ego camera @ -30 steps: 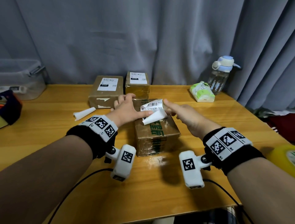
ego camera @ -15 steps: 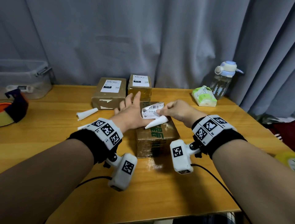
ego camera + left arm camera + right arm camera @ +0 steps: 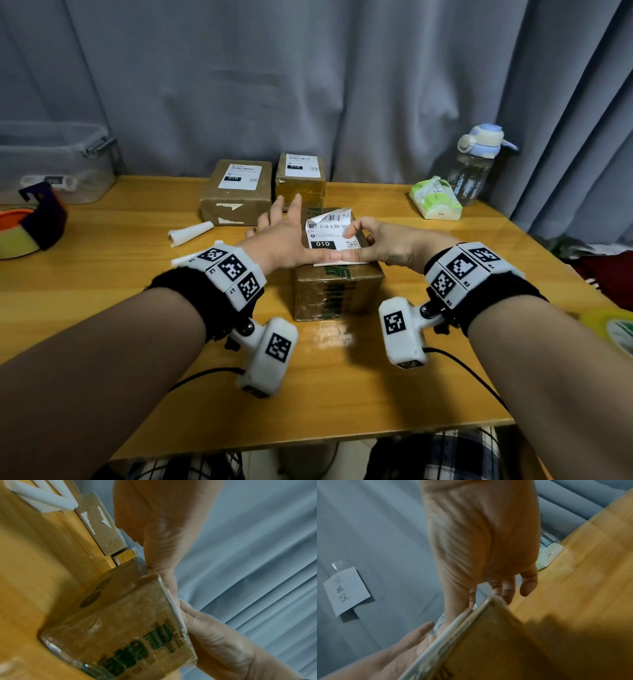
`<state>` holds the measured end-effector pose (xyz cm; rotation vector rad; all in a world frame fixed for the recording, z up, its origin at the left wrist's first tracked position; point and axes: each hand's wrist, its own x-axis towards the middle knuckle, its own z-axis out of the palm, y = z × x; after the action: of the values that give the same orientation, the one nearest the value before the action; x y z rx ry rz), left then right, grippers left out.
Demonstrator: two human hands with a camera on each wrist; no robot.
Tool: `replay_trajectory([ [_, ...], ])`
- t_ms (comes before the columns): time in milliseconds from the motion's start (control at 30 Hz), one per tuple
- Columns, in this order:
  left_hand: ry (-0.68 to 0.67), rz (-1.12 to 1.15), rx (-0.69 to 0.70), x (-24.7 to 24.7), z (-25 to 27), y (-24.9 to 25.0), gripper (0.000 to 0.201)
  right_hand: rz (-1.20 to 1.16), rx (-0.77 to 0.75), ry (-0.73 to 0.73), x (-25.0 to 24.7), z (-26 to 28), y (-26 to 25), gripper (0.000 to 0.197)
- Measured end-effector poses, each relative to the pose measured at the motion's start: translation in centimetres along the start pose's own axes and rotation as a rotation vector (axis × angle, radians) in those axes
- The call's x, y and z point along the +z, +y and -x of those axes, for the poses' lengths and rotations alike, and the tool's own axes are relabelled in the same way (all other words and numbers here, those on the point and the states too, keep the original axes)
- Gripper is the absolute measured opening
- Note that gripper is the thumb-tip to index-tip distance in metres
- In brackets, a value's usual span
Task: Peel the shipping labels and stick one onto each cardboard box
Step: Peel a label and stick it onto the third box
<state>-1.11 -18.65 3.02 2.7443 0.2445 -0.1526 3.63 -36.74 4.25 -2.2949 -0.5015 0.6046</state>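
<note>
A taped cardboard box (image 3: 337, 291) with green print stands mid-table. A white shipping label (image 3: 330, 236) lies on its top, and the label's far edge still curls up. My left hand (image 3: 284, 236) has straight fingers along the box's left side, and its thumb (image 3: 164, 574) presses the label's near edge. My right hand (image 3: 383, 240) presses the same edge with its thumb (image 3: 188, 614), its index fingertip resting on the label. Two more boxes, one wide (image 3: 236, 192) and one narrow (image 3: 300, 174), stand behind, each bearing a label.
A rolled backing paper (image 3: 191, 233) lies left of the box. A tissue pack (image 3: 435, 202) and a water bottle (image 3: 476, 168) stand at the back right. A clear plastic bin (image 3: 51, 161) and a tape roll (image 3: 30, 222) sit at the far left. A grey curtain hangs behind.
The label's curled near end has been flattened onto the box top. Both thumbs now meet on its near edge, and my right hand has moved in closer over the box.
</note>
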Motion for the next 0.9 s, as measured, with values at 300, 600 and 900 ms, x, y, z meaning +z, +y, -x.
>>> replay_trajectory([
  [300,-0.112,-0.046,0.053,-0.6,2.4,0.6,0.112,-0.150,-0.017,0.042,1.6,1.7,1.8,0.052],
  [600,0.245,-0.037,0.333,-1.5,3.6,0.2,0.068,0.076,-0.275,0.568,1.8,2.3,0.6,0.036],
  [900,0.079,-0.066,0.359,2.9,3.4,1.4,0.043,0.329,-0.244,0.322,5.6,1.5,1.1,0.049],
])
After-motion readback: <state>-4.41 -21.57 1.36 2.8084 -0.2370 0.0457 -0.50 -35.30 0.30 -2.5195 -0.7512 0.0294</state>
